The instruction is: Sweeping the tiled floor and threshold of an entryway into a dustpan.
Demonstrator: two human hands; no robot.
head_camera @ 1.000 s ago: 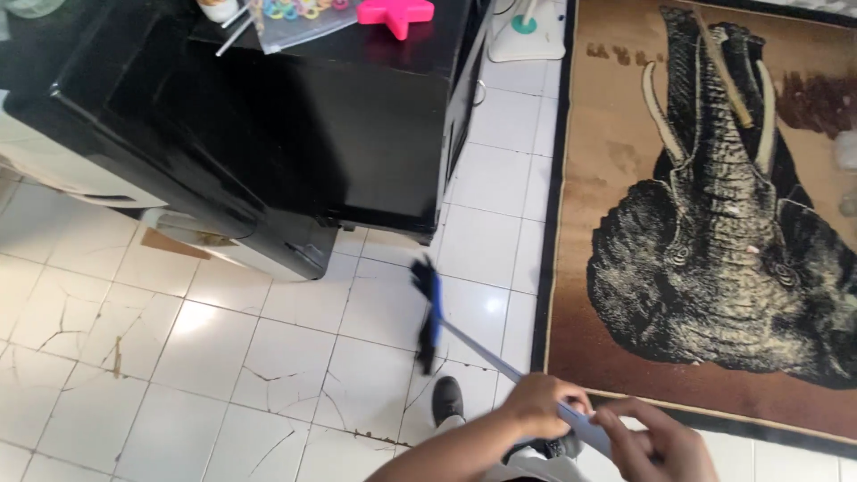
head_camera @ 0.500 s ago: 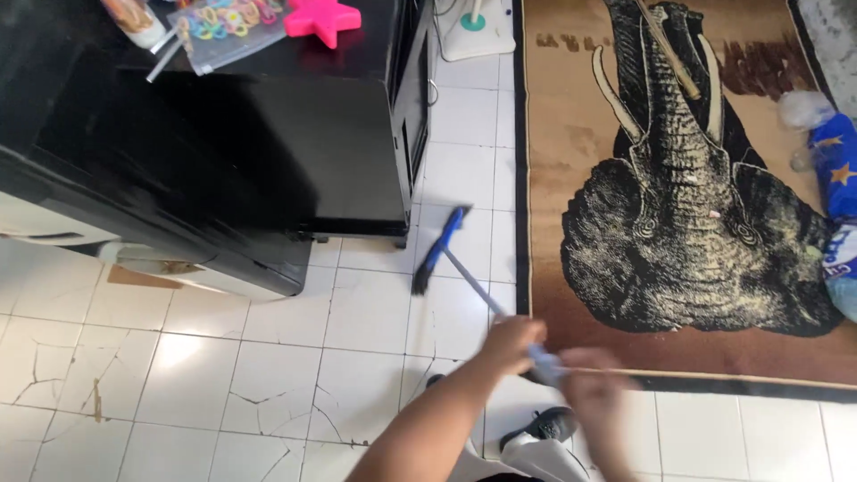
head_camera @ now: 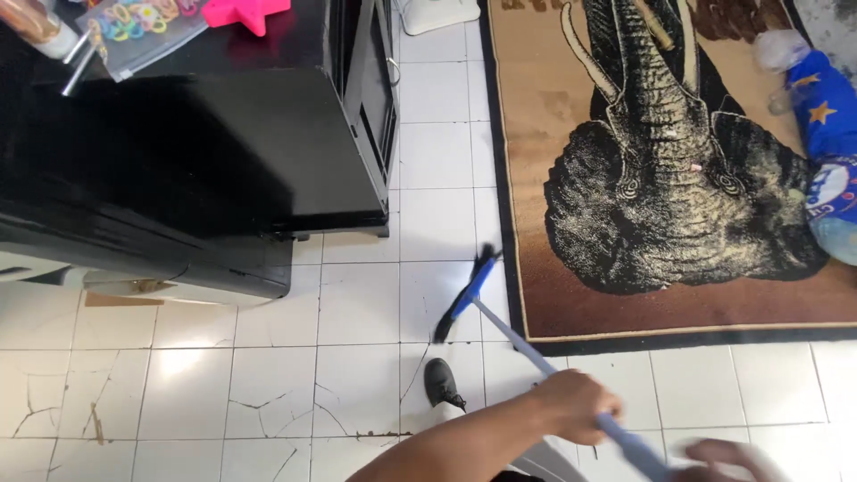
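While both hands hold it, broom (head_camera: 467, 296) (blue-headed) touches tiles (head_camera: 357, 303).

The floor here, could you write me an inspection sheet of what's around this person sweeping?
Surface: white tiled floor, several tiles cracked at lower left.
Job's things: broom with blue head and black bristles, its head on the tiles beside the rug's edge; pale handle runs down to the hands.
Clutter: pink star-shaped thing and a clear bag of coloured rings on the black cabinet; blue star-patterned item on the rug.
Hands: left hand closed round the handle; right hand lower on it, blurred.
Cables: nothing seen.
Surroundings: brown elephant rug; a black shoe on the tiles.
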